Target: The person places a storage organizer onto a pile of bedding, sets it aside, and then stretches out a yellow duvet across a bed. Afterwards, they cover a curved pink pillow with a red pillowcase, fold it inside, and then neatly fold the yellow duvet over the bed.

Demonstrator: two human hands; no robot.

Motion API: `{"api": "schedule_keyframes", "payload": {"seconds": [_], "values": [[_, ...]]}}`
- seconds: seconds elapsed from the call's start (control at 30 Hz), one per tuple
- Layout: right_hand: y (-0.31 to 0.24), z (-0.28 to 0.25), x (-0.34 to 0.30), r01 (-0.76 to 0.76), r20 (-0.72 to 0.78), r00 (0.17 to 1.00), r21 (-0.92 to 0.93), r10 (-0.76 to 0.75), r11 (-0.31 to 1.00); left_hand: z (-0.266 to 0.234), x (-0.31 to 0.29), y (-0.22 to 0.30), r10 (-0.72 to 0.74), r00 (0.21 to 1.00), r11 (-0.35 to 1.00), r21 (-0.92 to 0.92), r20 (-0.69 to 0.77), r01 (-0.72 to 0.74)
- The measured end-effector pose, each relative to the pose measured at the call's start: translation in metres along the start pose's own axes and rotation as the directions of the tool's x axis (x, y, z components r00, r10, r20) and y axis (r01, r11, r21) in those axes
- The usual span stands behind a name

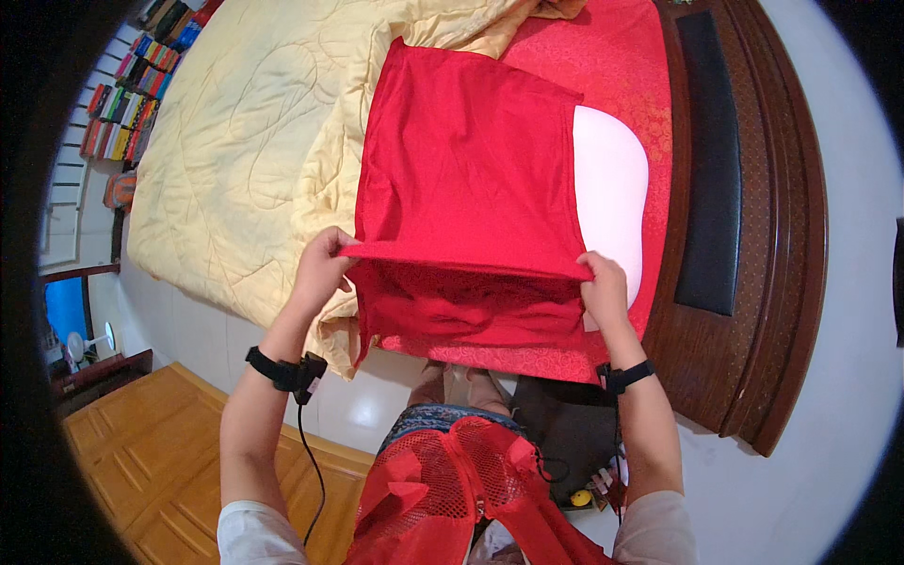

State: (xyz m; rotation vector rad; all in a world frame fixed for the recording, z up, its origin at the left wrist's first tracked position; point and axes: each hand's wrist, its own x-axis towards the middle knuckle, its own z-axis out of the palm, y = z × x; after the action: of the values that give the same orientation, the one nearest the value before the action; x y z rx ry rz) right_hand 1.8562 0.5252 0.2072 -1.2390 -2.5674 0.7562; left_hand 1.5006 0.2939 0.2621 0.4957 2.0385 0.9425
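A red pillowcase (468,155) is spread over the near side of the bed, with a raised fold running across it from left to right. At the left end of this fold, my left hand (325,268) pinches the fabric between thumb and fingers. My right hand (605,286) grips the fold's other end. A white pillow (612,188) sticks out past the pillowcase's right edge, near my right hand. The rest of the pillow is hidden by the red fabric; whether it lies inside or under it, I cannot tell.
A pale yellow quilt (235,151) covers the bed's left part, over a patterned red sheet (621,47). The dark wooden headboard (753,235) with a black padded panel stands at the right. Wooden cabinet panels (179,461) are at lower left, a book rack (127,108) at upper left.
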Motion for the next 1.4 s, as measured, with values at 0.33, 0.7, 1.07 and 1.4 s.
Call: {"api": "schedule_keyframes", "payload": {"seconds": [0.33, 0.7, 1.07, 1.4], "values": [[-0.029, -0.038, 0.049, -0.292, 0.056, 0.904, 0.804, 0.423, 0.518, -0.029, 0.012, 0.055, 0.338, 0.921, 0.856, 0.343, 0.193, -0.386], [-0.042, -0.020, 0.061, 0.047, -0.011, 0.999, -0.167, -0.050, 0.985, -0.037, 0.065, 0.016, 0.295, 0.953, 0.952, 0.101, -0.060, -0.289], [-0.024, 0.002, 0.098, -0.313, -0.124, 0.874, 0.597, 0.471, 0.739, -0.019, 0.080, 0.035, 0.346, 0.936, 0.849, 0.402, 0.069, -0.343], [-0.035, 0.009, 0.102, -0.069, -0.055, 0.997, -0.236, 0.058, 0.969, -0.030, 0.118, 0.003, 0.187, 0.982, 0.871, -0.463, 0.000, -0.165]]}}
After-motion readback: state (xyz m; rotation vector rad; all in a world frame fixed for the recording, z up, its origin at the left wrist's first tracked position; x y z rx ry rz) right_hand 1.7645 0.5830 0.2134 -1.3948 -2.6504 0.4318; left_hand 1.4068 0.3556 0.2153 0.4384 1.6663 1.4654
